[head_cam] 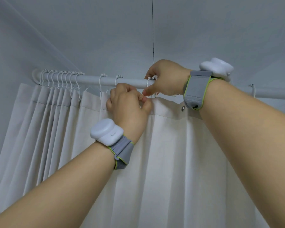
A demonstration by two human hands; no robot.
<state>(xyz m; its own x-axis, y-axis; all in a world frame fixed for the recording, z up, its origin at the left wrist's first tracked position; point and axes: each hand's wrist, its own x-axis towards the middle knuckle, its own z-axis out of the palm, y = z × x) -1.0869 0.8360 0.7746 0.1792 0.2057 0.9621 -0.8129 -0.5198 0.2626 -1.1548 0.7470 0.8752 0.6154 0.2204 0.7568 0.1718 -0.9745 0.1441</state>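
A cream shower curtain (pixel 171 153) hangs from a white rod (pixel 92 79) on white hooks. My left hand (pixel 128 104) pinches the curtain's top edge just below the rod. My right hand (pixel 164 78) reaches over the rod, its fingers curled round a white hook (pixel 148 83) and its thumb pointing down toward the curtain edge. A metal eyelet (pixel 183 108) shows in the curtain hem under my right wrist. Both wrists carry grey straps with white devices.
Several hooks (pixel 61 79) are bunched at the rod's left end, where the curtain gathers in folds. One more hook (pixel 253 89) hangs on the rod at far right. The ceiling and pale walls lie close above and behind.
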